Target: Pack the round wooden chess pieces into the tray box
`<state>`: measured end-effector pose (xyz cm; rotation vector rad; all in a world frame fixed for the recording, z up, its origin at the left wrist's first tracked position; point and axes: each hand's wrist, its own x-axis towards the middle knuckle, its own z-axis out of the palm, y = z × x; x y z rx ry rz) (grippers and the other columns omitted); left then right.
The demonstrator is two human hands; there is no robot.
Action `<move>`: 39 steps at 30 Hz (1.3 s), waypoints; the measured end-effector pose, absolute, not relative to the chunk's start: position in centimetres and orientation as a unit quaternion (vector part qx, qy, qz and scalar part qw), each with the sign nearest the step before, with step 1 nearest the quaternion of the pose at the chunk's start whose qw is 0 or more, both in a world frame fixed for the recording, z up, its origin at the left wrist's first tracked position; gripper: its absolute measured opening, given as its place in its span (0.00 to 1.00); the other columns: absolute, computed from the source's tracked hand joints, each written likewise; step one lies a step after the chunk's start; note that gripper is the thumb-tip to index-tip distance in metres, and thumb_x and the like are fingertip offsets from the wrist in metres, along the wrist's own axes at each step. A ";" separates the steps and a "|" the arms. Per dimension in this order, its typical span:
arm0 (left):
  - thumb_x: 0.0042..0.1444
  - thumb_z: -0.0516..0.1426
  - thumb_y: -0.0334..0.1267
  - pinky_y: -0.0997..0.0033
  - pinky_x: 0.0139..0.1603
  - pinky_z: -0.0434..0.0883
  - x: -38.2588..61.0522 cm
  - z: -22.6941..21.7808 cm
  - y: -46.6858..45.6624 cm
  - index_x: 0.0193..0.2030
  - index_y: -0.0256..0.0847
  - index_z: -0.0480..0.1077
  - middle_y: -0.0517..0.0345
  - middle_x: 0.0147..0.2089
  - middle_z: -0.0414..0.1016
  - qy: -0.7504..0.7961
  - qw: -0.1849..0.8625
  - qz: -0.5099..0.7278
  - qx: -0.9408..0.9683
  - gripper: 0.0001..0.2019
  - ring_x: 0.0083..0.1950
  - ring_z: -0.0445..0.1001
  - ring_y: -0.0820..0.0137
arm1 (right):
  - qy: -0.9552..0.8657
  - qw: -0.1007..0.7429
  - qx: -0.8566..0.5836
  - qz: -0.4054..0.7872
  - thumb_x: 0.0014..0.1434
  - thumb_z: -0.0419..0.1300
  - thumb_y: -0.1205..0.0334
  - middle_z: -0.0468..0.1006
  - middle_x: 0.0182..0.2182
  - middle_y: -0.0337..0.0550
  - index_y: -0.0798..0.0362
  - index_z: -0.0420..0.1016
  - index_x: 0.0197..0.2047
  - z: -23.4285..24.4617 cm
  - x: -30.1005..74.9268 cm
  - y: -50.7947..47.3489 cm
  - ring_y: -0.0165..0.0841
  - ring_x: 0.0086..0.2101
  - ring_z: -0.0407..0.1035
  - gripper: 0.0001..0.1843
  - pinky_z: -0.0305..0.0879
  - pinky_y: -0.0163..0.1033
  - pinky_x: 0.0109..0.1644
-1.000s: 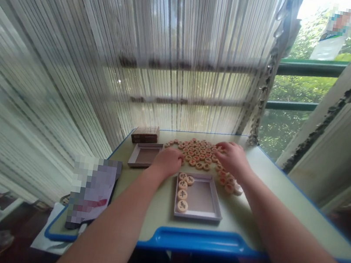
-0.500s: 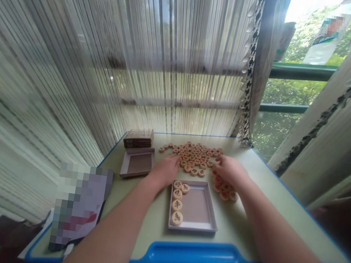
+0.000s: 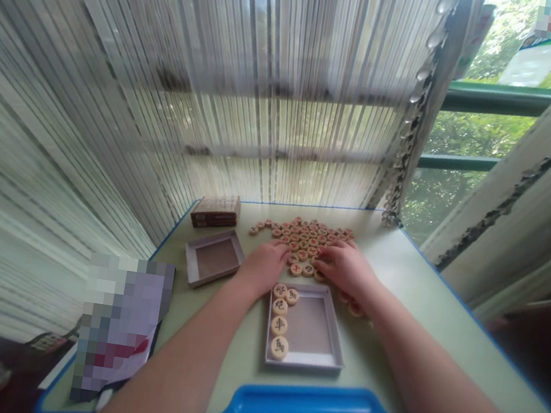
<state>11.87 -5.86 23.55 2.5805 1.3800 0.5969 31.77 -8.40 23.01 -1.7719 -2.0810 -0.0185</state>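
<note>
Many round wooden Chinese chess pieces (image 3: 306,237), marked in red or black, lie in a flat spread on the table. My left hand (image 3: 265,268) rests at the left edge of the spread, fingers stretched toward the nearest pieces. Over the right side reaches my right hand (image 3: 346,269), its thumb and fingers apart and touching pieces there; some are hidden beneath it. A shallow open box (image 3: 335,326) stands in front of both hands. Along its left side are several black-marked chess pieces (image 3: 279,326). More red-marked pieces (image 3: 355,309) sit partly behind my right forearm.
Another shallow box (image 3: 188,264) lies at the left, with a small brown carton (image 3: 215,212) behind it. A blurred-out flat item (image 3: 126,336) is at the table's left edge. The table (image 3: 441,342) has a blue rim; string curtains (image 3: 291,98) hang behind it.
My right hand has moved left and inward over the spread of pieces. My left hand has shifted slightly right. The left box now sits at more of an angle.
</note>
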 end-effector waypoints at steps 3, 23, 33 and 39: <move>0.61 0.45 0.36 0.71 0.53 0.65 11.7 23.8 -5.8 0.42 0.38 0.72 0.52 0.47 0.73 0.460 0.076 0.207 0.860 0.14 0.48 0.70 0.69 | -0.743 0.212 -0.635 0.000 0.53 0.58 0.50 0.75 0.35 0.45 0.50 0.79 0.33 22.9 31.7 -8.2 0.39 0.41 0.61 0.14 0.58 0.40 0.48; 0.48 0.56 0.38 0.74 0.41 0.67 8.2 27.7 -7.4 0.37 0.43 0.78 0.56 0.41 0.75 0.368 0.333 0.053 0.867 0.11 0.39 0.73 0.70 | -0.725 0.211 -0.655 0.020 0.51 0.57 0.48 0.74 0.33 0.46 0.52 0.77 0.29 22.8 31.6 -8.3 0.38 0.40 0.60 0.16 0.56 0.40 0.46; 0.47 0.58 0.38 0.73 0.40 0.66 7.9 27.7 -7.3 0.39 0.42 0.77 0.56 0.39 0.76 0.378 0.348 0.044 0.857 0.12 0.39 0.72 0.69 | -0.727 0.206 -0.655 0.015 0.50 0.57 0.48 0.74 0.32 0.45 0.52 0.77 0.29 22.7 31.8 -8.2 0.38 0.40 0.61 0.16 0.56 0.40 0.47; 0.50 0.54 0.38 0.72 0.40 0.67 8.2 27.1 -7.3 0.40 0.40 0.76 0.56 0.38 0.77 0.403 0.333 0.094 0.847 0.13 0.38 0.73 0.69 | -0.721 0.218 -0.658 0.021 0.50 0.57 0.47 0.75 0.34 0.46 0.51 0.78 0.30 23.0 31.8 -8.3 0.39 0.42 0.61 0.17 0.56 0.40 0.48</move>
